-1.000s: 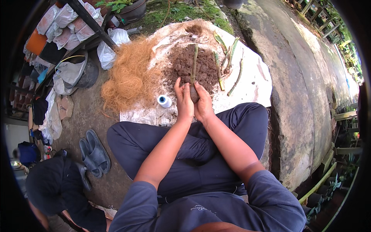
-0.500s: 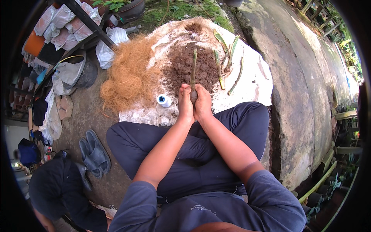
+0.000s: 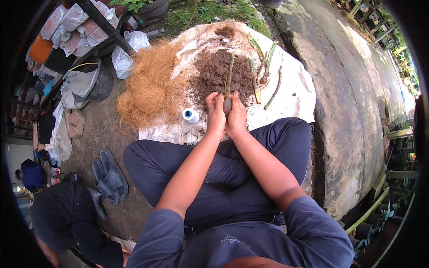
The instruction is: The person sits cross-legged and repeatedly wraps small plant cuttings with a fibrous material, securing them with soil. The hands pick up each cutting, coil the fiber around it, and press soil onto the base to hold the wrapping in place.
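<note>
Between both palms I hold a plant cutting, a long green-brown stem pointing away from me, with a rounded brown soil ball at its base. My left hand presses on the ball's left side, fingers curled. From the right, my right hand cups the same ball. Just beyond my hands lies a heap of dark soil on a white sheet. Left of my left hand stands a spool of pale thread. Several leaf cuttings lie right of the soil.
Orange-brown coconut fibre is piled on the sheet's left. Grey sandals rest on the ground at left, near another person in dark clothes. White plastic bags and a dark bucket stand at far left. A concrete strip runs along the right.
The stem has shifted slightly right and now leans a little to the right. My right-hand fingers have opened out along the soil ball, so more of it shows.
</note>
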A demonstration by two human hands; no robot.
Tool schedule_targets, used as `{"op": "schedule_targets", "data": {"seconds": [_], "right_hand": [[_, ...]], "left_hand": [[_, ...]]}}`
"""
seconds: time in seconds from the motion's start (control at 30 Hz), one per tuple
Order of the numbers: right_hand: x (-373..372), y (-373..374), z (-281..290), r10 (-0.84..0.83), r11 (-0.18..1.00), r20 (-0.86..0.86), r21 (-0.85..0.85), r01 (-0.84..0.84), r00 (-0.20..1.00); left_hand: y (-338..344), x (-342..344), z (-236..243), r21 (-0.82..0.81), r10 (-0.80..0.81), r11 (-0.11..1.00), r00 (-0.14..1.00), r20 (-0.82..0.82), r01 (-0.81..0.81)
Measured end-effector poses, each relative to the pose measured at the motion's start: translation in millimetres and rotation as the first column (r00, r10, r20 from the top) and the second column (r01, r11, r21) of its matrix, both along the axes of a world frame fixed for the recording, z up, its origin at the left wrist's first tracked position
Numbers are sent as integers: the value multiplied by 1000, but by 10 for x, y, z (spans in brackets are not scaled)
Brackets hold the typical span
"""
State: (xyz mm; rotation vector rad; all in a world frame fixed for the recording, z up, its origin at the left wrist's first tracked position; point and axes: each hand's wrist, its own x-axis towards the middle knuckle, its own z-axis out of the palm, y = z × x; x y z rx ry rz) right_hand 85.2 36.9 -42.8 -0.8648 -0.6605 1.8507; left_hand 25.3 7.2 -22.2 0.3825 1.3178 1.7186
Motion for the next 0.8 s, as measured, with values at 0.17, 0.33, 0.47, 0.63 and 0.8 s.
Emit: {"op": "schedule_targets", "data": {"seconds": [0.17, 0.33, 0.47, 0.63, 0.8], "right_hand": [[-9, -98, 219, 79, 997, 24, 21, -79, 997], [49, -196, 391, 209, 977, -5, 38, -209, 978], [189, -32, 524, 368, 928, -29, 68, -365, 929], [511, 334, 858, 378, 909, 213, 101, -405, 901], [884, 705, 722, 251, 954, 435, 42, -298, 865]], "left_hand": [[-13, -123, 87, 10, -4, 1000, 948, -319, 7], [-64, -157, 78, 126, 41, 992, 959, -281, -6], [-19, -381, 208, 127, -31, 992, 996, 81, 20], [-37, -467, 177, 110, 11, 994, 995, 100, -22], [-89, -477, 222, 79, -46, 996, 998, 48, 42]]}}
